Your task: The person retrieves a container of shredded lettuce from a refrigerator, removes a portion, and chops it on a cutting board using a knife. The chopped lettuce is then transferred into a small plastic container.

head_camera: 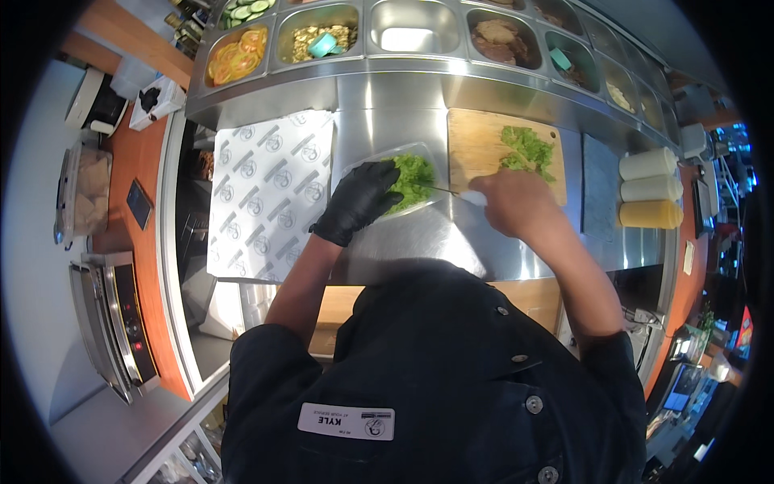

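A black glove covers my left hand (363,196), whose fingers and thumb hold the left side of chopped green lettuce (416,178). This lettuce sits in a clear plastic container (428,151) on the steel counter. My bare right hand (517,201) grips the white handle of a knife (471,197). Its thin blade (440,189) points left, with the tip in among the lettuce beside the gloved thumb. Behind the right hand, more lettuce leaves (529,151) lie on a wooden cutting board (473,142).
Printed wrapping paper (272,193) covers the counter at left. A grey slab (597,187) and several squeeze bottles (650,187) stand at right. Steel pans line the back, including tomato slices (242,57) and sliced mushrooms (302,42). A contact grill (112,327) is far left.
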`<state>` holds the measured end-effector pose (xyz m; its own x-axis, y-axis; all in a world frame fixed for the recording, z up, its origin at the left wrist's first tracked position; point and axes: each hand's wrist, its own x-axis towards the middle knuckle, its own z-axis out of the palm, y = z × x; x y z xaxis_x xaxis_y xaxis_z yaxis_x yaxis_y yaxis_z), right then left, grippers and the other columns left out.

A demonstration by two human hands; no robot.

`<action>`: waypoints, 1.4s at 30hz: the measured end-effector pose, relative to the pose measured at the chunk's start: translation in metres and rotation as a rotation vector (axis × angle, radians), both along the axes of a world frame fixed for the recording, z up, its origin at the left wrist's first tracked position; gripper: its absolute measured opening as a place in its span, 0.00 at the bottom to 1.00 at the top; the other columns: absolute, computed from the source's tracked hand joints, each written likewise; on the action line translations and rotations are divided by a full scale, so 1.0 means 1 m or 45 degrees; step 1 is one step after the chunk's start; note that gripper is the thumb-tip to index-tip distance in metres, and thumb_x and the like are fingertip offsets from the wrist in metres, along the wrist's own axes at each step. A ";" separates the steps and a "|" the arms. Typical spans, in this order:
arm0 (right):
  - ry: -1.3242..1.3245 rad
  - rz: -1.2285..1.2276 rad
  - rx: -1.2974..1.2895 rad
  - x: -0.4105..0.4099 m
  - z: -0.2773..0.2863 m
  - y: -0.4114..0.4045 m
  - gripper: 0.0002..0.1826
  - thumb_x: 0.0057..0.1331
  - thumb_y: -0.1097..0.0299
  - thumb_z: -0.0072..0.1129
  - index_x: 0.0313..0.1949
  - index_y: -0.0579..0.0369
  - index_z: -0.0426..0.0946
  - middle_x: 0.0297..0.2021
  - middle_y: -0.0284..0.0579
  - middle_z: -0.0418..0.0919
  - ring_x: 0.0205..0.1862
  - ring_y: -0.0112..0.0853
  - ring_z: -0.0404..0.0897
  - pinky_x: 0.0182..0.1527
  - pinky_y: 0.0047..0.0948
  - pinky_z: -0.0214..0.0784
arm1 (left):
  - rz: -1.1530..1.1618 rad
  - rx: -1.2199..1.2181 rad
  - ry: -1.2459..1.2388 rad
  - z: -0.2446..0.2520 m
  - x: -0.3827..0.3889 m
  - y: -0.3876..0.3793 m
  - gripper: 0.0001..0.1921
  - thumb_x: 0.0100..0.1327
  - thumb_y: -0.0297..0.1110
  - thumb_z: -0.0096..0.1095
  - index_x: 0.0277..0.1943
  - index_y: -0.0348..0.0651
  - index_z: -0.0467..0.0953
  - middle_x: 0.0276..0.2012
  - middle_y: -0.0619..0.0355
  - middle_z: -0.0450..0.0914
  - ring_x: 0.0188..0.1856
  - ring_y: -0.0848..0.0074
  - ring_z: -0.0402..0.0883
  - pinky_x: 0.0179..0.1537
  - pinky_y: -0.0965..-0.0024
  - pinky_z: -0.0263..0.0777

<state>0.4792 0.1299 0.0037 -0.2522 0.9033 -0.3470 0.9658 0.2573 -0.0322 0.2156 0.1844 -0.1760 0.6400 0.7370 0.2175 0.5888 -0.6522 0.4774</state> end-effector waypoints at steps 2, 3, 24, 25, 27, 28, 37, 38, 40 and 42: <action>-0.040 -0.111 -0.100 -0.004 -0.010 0.009 0.19 0.62 0.75 0.55 0.51 0.47 0.86 0.34 0.55 0.87 0.40 0.50 0.88 0.46 0.48 0.80 | 0.027 0.071 0.044 -0.005 0.002 0.001 0.22 0.66 0.40 0.69 0.58 0.37 0.79 0.59 0.44 0.81 0.59 0.52 0.79 0.64 0.52 0.71; 0.035 -0.127 -0.078 0.002 -0.011 0.009 0.19 0.63 0.73 0.58 0.53 0.46 0.84 0.35 0.55 0.87 0.42 0.51 0.87 0.47 0.48 0.79 | 0.100 0.137 0.030 -0.008 0.002 0.003 0.22 0.66 0.40 0.69 0.58 0.36 0.79 0.58 0.44 0.81 0.59 0.52 0.79 0.63 0.52 0.71; 1.061 -1.319 0.014 0.163 -0.134 -0.053 0.26 0.65 0.60 0.67 0.62 0.51 0.80 0.27 0.48 0.85 0.20 0.32 0.81 0.25 0.35 0.74 | 0.443 0.328 -0.312 0.047 0.045 -0.036 0.22 0.66 0.24 0.68 0.62 0.40 0.77 0.63 0.43 0.75 0.65 0.50 0.75 0.65 0.53 0.70; 1.106 -1.298 0.033 0.168 -0.135 -0.053 0.26 0.66 0.61 0.65 0.64 0.52 0.79 0.26 0.46 0.84 0.20 0.30 0.80 0.24 0.34 0.73 | 0.445 0.323 -0.314 0.047 0.041 -0.037 0.21 0.66 0.24 0.68 0.62 0.40 0.77 0.62 0.43 0.76 0.65 0.50 0.75 0.65 0.53 0.70; 1.137 -1.300 0.056 0.172 -0.138 -0.049 0.27 0.69 0.62 0.63 0.66 0.53 0.77 0.24 0.42 0.81 0.18 0.27 0.77 0.23 0.30 0.71 | 0.472 0.316 -0.313 0.046 0.033 -0.038 0.20 0.66 0.23 0.67 0.61 0.40 0.78 0.61 0.43 0.77 0.65 0.50 0.75 0.66 0.53 0.70; 1.223 -1.264 0.043 0.169 -0.141 -0.049 0.28 0.69 0.63 0.63 0.67 0.55 0.75 0.23 0.40 0.79 0.18 0.26 0.76 0.22 0.30 0.70 | 0.465 0.324 -0.329 0.046 0.029 -0.036 0.20 0.65 0.24 0.68 0.60 0.40 0.79 0.61 0.44 0.78 0.64 0.51 0.76 0.65 0.53 0.71; 1.336 -1.396 0.012 0.129 -0.164 -0.028 0.20 0.71 0.68 0.58 0.61 0.56 0.75 0.19 0.38 0.75 0.13 0.25 0.70 0.15 0.29 0.62 | 0.603 0.402 -0.365 0.066 -0.064 0.016 0.10 0.63 0.26 0.69 0.47 0.41 0.84 0.51 0.49 0.85 0.53 0.55 0.82 0.56 0.55 0.74; 1.273 -1.444 0.032 0.133 -0.158 -0.035 0.22 0.72 0.69 0.57 0.64 0.56 0.73 0.21 0.39 0.75 0.14 0.26 0.71 0.15 0.29 0.63 | 0.655 0.406 -0.372 0.070 -0.082 0.032 0.09 0.63 0.26 0.68 0.45 0.41 0.83 0.48 0.49 0.85 0.51 0.54 0.83 0.54 0.54 0.74; 1.302 -1.442 -0.010 0.138 -0.143 -0.050 0.23 0.72 0.69 0.57 0.66 0.55 0.73 0.22 0.39 0.75 0.15 0.26 0.72 0.15 0.29 0.63 | 0.712 0.464 -0.393 0.079 -0.123 0.074 0.06 0.62 0.25 0.68 0.42 0.39 0.83 0.40 0.48 0.86 0.44 0.52 0.84 0.49 0.54 0.76; 1.304 -1.395 0.024 0.131 -0.127 -0.067 0.24 0.72 0.69 0.58 0.67 0.55 0.72 0.23 0.39 0.74 0.15 0.25 0.72 0.16 0.29 0.63 | 0.893 0.326 -0.217 0.088 -0.164 0.125 0.06 0.67 0.32 0.68 0.41 0.39 0.83 0.36 0.48 0.86 0.39 0.54 0.84 0.45 0.56 0.77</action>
